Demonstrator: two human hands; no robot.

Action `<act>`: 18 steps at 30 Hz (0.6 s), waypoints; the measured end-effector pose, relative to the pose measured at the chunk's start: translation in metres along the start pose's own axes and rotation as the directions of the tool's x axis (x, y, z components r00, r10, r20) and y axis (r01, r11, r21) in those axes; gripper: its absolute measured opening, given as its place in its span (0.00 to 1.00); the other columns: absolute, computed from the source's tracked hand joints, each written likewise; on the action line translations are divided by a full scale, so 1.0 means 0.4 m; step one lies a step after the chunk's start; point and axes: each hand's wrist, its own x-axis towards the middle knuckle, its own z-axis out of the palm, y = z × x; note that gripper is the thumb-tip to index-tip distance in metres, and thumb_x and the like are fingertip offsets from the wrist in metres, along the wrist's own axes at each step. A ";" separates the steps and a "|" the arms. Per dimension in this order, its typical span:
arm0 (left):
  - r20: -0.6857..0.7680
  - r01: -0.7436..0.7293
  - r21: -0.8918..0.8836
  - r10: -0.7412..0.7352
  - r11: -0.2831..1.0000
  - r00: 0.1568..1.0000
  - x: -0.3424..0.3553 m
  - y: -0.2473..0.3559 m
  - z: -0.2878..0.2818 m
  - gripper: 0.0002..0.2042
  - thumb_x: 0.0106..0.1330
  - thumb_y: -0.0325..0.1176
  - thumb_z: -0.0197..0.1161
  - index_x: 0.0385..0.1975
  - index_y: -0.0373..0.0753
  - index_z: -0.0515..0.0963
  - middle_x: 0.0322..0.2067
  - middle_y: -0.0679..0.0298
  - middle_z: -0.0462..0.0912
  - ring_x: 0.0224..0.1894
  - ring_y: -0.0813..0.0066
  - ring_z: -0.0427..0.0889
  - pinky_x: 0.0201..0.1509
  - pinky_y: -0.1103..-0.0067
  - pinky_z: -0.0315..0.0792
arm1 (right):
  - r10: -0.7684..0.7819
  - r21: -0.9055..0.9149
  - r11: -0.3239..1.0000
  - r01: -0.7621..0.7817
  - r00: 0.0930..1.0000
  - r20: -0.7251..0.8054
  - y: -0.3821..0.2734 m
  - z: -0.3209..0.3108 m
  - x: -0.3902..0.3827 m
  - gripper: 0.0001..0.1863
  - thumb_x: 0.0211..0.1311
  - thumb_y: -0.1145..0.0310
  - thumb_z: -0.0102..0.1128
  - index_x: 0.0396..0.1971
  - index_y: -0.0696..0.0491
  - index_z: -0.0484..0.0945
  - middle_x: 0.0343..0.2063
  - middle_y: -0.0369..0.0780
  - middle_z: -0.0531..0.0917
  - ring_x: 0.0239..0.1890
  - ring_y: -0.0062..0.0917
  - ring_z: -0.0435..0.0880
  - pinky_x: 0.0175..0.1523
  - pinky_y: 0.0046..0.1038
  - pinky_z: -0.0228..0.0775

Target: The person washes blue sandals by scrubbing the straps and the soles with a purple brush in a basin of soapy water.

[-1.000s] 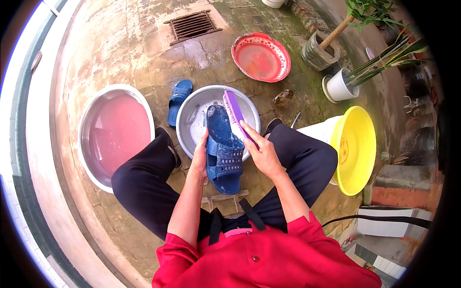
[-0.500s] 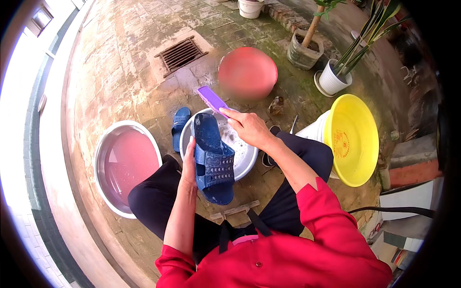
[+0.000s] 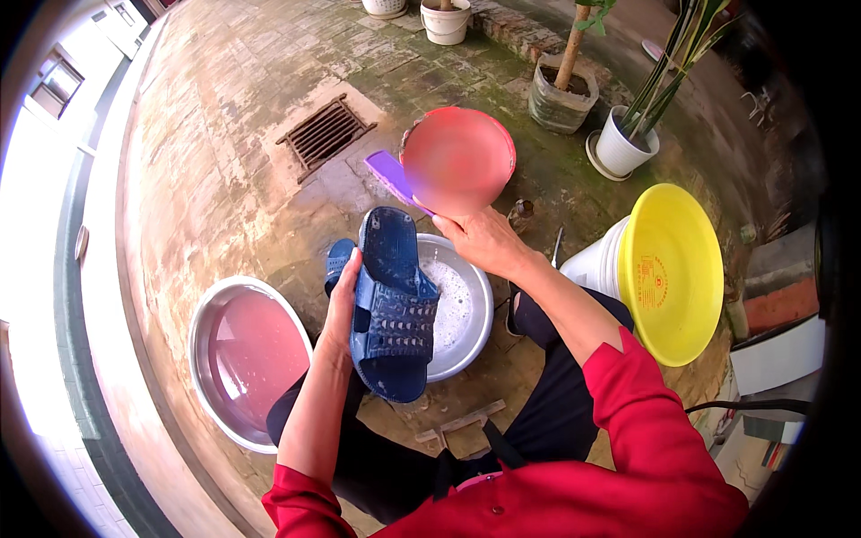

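A blue slipper is gripped at its left edge by my left hand, its strap facing up, over the left side of a pale basin of sudsy water. My right hand is closed round the near end of a purple brush. The brush is above and to the right of the slipper's far end, apart from it; its bristles do not show. Another blue slipper lies on the ground just left of the held one, partly hidden by my left hand.
A metal basin of pinkish water stands at left. Beyond my right hand is a red basin, partly blurred. A yellow basin leans against white buckets at right. Farther off are a drain grate and potted plants.
The view has shifted, and the nearby basins appear lower. The held slipper has moved left relative to the pale basin, uncovering more suds. The brush remains in my right hand.
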 end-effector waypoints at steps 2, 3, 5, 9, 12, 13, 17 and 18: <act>0.020 -0.021 -0.050 0.022 0.999 1.000 0.004 0.037 -0.021 0.28 0.70 0.56 0.49 0.54 0.36 0.73 0.42 0.53 0.83 0.38 0.60 0.85 0.43 0.67 0.81 | 0.016 0.181 0.983 -0.037 0.993 0.116 -0.040 -0.029 -0.021 0.19 0.65 0.67 0.53 0.56 0.44 0.77 0.33 0.47 0.84 0.30 0.40 0.82 0.38 0.38 0.74; 0.019 -0.022 -0.090 0.024 0.996 1.000 0.010 0.044 -0.024 0.28 0.70 0.56 0.49 0.53 0.36 0.74 0.42 0.52 0.83 0.38 0.59 0.85 0.43 0.66 0.81 | -0.030 0.219 0.976 -0.005 0.987 0.155 -0.041 -0.024 -0.038 0.19 0.66 0.67 0.52 0.57 0.44 0.76 0.34 0.47 0.84 0.30 0.41 0.82 0.38 0.39 0.73; -0.017 -0.063 -0.097 0.062 0.993 0.998 0.003 0.054 -0.016 0.27 0.70 0.56 0.49 0.54 0.36 0.74 0.42 0.52 0.83 0.39 0.59 0.85 0.44 0.66 0.81 | -0.079 0.191 0.981 0.033 0.967 0.241 -0.042 -0.014 -0.046 0.19 0.66 0.66 0.51 0.57 0.42 0.76 0.33 0.48 0.84 0.30 0.43 0.83 0.38 0.41 0.73; -0.053 0.005 -0.138 -0.012 0.990 0.998 -0.002 -0.020 -0.009 0.25 0.71 0.51 0.52 0.57 0.36 0.72 0.45 0.54 0.82 0.41 0.61 0.85 0.45 0.68 0.81 | 0.049 -0.122 0.992 -0.011 0.949 0.312 -0.066 -0.011 0.036 0.18 0.67 0.64 0.50 0.56 0.41 0.77 0.28 0.50 0.83 0.33 0.45 0.82 0.37 0.43 0.73; -0.136 -0.051 -0.090 0.039 0.995 0.990 -0.009 -0.048 0.010 0.24 0.71 0.50 0.51 0.56 0.36 0.72 0.43 0.54 0.83 0.39 0.62 0.85 0.44 0.70 0.82 | 0.114 -0.146 0.986 -0.081 0.966 0.233 -0.055 0.038 0.052 0.18 0.66 0.65 0.51 0.55 0.42 0.77 0.28 0.50 0.83 0.33 0.45 0.82 0.38 0.44 0.73; -0.118 -0.053 -0.092 0.042 0.994 0.992 -0.009 -0.039 -0.005 0.24 0.71 0.51 0.51 0.55 0.36 0.72 0.43 0.54 0.83 0.38 0.62 0.86 0.43 0.69 0.82 | 0.097 -0.091 0.993 -0.077 0.967 0.236 -0.068 0.030 0.048 0.18 0.66 0.66 0.52 0.56 0.41 0.77 0.27 0.49 0.82 0.32 0.45 0.82 0.37 0.43 0.73; -0.089 -0.127 -0.129 0.116 0.983 0.989 -0.034 0.025 -0.057 0.26 0.70 0.54 0.50 0.52 0.35 0.74 0.41 0.51 0.83 0.35 0.61 0.86 0.38 0.68 0.83 | -0.076 0.158 0.987 0.030 0.953 0.295 -0.095 -0.022 -0.014 0.20 0.65 0.67 0.54 0.57 0.39 0.76 0.26 0.47 0.82 0.30 0.43 0.82 0.36 0.41 0.72; -0.098 -0.132 -0.137 0.119 0.982 0.988 -0.040 0.027 -0.052 0.27 0.70 0.54 0.49 0.53 0.35 0.74 0.41 0.52 0.83 0.36 0.61 0.86 0.39 0.68 0.83 | -0.126 0.210 0.976 0.059 0.938 0.322 -0.095 -0.029 -0.030 0.20 0.65 0.67 0.54 0.58 0.38 0.75 0.26 0.47 0.82 0.30 0.43 0.82 0.37 0.40 0.72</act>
